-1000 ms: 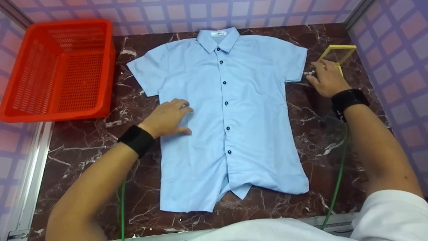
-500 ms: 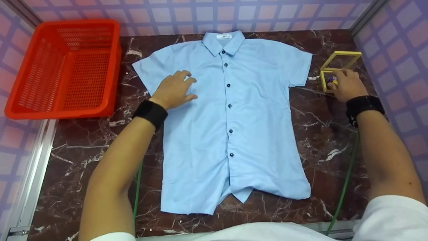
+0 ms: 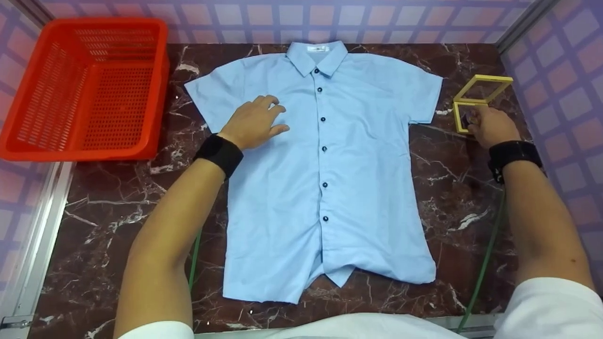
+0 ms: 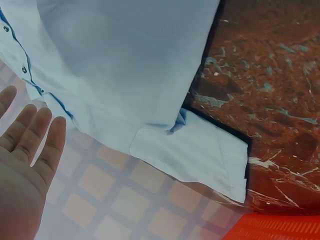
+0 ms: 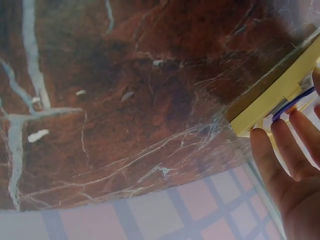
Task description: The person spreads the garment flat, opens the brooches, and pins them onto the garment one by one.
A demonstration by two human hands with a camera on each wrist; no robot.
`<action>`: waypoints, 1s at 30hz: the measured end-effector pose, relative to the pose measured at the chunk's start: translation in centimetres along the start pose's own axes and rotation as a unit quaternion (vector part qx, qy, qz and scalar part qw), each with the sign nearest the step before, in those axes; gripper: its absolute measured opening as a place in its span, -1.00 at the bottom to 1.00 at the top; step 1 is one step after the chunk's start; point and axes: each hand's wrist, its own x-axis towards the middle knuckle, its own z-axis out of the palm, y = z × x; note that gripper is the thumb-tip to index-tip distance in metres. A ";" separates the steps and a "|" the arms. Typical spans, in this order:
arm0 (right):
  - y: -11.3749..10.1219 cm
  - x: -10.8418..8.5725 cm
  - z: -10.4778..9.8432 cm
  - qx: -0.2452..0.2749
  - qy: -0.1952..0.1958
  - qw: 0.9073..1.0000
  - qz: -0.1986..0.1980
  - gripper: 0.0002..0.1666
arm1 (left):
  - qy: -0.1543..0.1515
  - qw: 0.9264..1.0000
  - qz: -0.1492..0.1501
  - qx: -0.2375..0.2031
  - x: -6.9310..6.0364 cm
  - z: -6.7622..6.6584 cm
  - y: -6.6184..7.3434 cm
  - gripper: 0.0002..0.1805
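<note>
A light blue short-sleeved button-up shirt (image 3: 362, 165) lies front up, its collar at the far side, dark buttons down the middle. Over its left chest hovers my left hand (image 3: 254, 122), fingers apart and loosely bent, holding nothing; the left wrist view shows that hand (image 4: 25, 165) apart from the cloth. At the far right, my right hand (image 3: 497, 126) is at a small yellow-framed box (image 3: 461, 123) with its clear lid raised. Its fingers pinch a small purple-rimmed item (image 3: 467, 117) inside; the right wrist view shows the purple rim (image 5: 295, 103) at the fingertips. The item's exact kind is hidden.
A red plastic basket (image 3: 118, 108) stands at the back left of the dark marble-patterned table (image 3: 113, 230). Checkered walls (image 3: 367, 19) close off the back and sides. Green cables (image 3: 485, 263) run down from both black wristbands (image 3: 516, 154).
My left hand has moved up the shirt toward its chest. My right hand has shifted rightward and down at the yellow box, and its fingers have closed on the purple-rimmed item.
</note>
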 end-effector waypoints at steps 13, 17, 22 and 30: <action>0.3 0.5 0.3 0.006 0.100 0.994 0.044 -0.51 | 0.007 1.000 0.003 -0.013 -1.4 0.2 -0.1 -0.36; -0.1 0.7 0.4 0.028 0.120 0.990 0.072 -0.59 | 0.005 1.000 0.003 -0.018 -1.7 0.2 -0.2 -0.35; -0.6 0.4 0.1 0.054 0.131 0.985 0.102 -0.58 | 0.006 1.000 0.010 -0.018 -1.7 0.3 -0.2 -0.33; -2.9 0.7 -0.1 0.063 0.182 0.981 0.026 -0.67 | -0.003 1.000 0.007 -0.011 -1.4 0.8 -0.1 -0.29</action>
